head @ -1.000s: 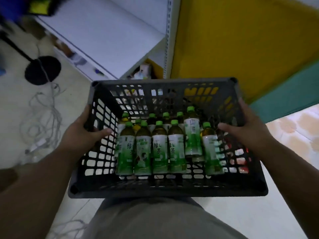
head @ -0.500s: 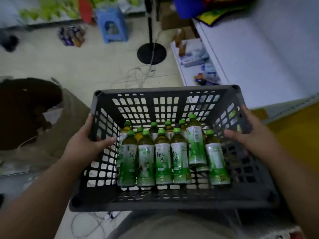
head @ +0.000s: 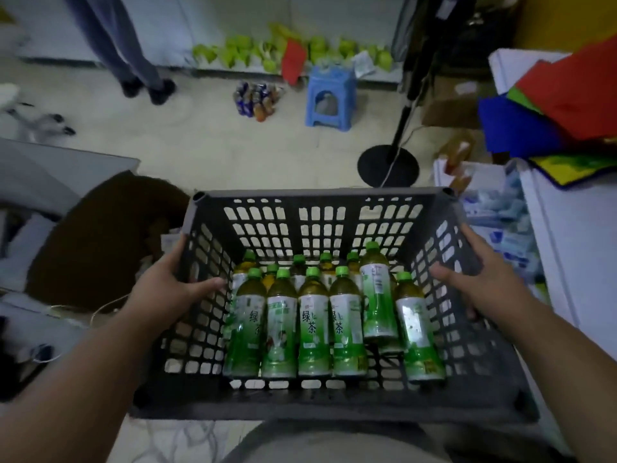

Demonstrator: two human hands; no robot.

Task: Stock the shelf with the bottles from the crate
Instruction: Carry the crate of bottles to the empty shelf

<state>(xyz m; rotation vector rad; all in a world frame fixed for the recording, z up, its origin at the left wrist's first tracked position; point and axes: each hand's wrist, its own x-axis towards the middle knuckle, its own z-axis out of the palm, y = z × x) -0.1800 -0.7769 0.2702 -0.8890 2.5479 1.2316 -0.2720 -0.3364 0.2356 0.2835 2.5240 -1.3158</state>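
Between my hands I carry the crate (head: 320, 202), left hand (head: 167, 289) and right hand (head: 480, 285) each clamped over a side wall to keep it level, so the green-tea bottles (head: 314, 322) stand upright inside, none shelved yet.

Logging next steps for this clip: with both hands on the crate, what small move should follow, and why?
Probably set the crate down near the white shelf on the right. The left hand and the right hand each grip a side wall, so neither is free to lift a green-capped bottle, and all the bottles are in the crate.
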